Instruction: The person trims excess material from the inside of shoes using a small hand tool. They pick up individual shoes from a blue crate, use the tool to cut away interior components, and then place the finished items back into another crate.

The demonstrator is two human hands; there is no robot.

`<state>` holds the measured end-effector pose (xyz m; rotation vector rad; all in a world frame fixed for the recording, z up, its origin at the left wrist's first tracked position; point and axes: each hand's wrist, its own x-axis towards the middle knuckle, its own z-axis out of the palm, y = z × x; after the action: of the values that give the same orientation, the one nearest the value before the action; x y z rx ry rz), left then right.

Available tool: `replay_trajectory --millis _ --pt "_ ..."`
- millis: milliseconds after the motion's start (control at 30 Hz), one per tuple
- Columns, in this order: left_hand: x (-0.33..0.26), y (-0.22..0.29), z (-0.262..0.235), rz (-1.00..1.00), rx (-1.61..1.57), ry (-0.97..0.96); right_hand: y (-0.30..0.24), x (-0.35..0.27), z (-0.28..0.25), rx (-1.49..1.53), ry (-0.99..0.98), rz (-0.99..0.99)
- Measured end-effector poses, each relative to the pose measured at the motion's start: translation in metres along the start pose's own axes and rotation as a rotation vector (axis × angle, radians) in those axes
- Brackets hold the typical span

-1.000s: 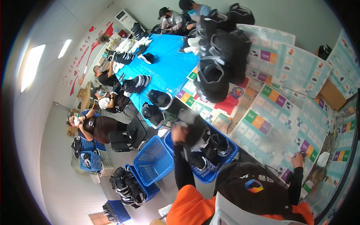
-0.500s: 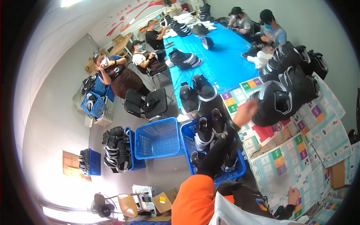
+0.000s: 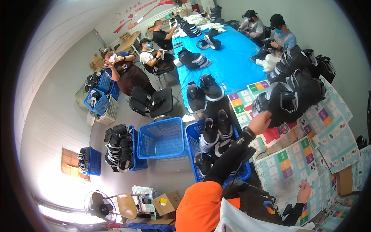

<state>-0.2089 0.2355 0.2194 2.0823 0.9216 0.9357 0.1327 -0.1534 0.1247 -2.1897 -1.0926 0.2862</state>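
My left hand [image 3: 259, 123] reaches forward to a black and grey shoe [image 3: 281, 101] at the front of a pile on the paper-covered table. Its fingers are bent and closed at the shoe's near edge; part of the grip is hidden. My right hand [image 3: 304, 192] hovers low over the printed sheets [image 3: 284, 164], with nothing visible in it and its fingers loosely apart. Below my left arm stands a blue basket [image 3: 192, 154] with several black and white shoes [image 3: 210, 136] in it.
An empty blue basket [image 3: 161, 155] and a full one [image 3: 136, 149] stand to the left. More shoes [image 3: 194, 58] rest on the blue-covered table [image 3: 235, 58]. Several people sit or stand around it. Two black chairs [image 3: 164, 99] and a fan [image 3: 99, 207] stand on the left.
My left hand has shifted slightly and its fingers have closed at the shoe's edge. My right hand has risen a little. The whole view has shifted slightly.
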Motion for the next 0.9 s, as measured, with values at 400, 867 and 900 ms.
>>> replay_trajectory --millis 400,867,900 --pt "0.08 0.076 0.081 0.354 0.789 0.265 0.052 -0.043 -0.028 0.119 0.025 0.172" --pt "0.092 0.075 0.082 0.446 0.789 0.192 -0.002 -0.066 -0.048 0.046 0.085 0.134" --pt "0.095 0.074 0.081 0.493 0.76 0.246 0.0 -0.067 -0.049 0.077 0.091 0.137"
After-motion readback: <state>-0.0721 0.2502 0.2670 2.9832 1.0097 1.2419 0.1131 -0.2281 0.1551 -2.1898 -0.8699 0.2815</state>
